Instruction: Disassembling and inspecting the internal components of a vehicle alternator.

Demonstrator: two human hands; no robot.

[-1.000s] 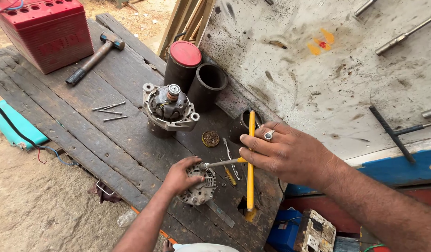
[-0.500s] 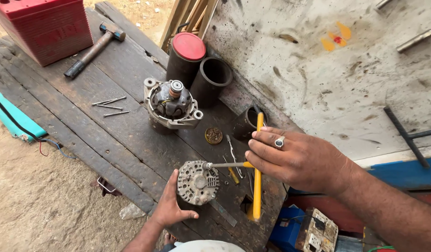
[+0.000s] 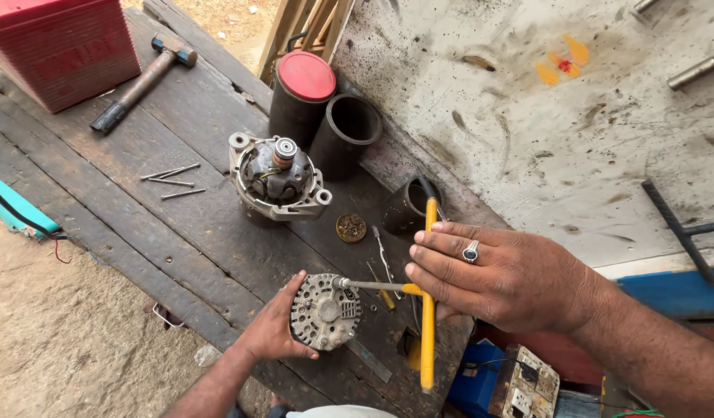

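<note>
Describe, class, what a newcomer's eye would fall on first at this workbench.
First, the two hands at the lower middle: the right hand grips a yellow T-handle wrench whose shaft meets the round finned metal cover that the left hand props on edge. Behind them on the dark wooden bench sits the other alternator half, and a red battery box stands at the far left corner.

My one head-worn camera looks steeply down, from close above, at my dark weathered plank workbench [image 3: 179, 224]; no second view shares it.
</note>
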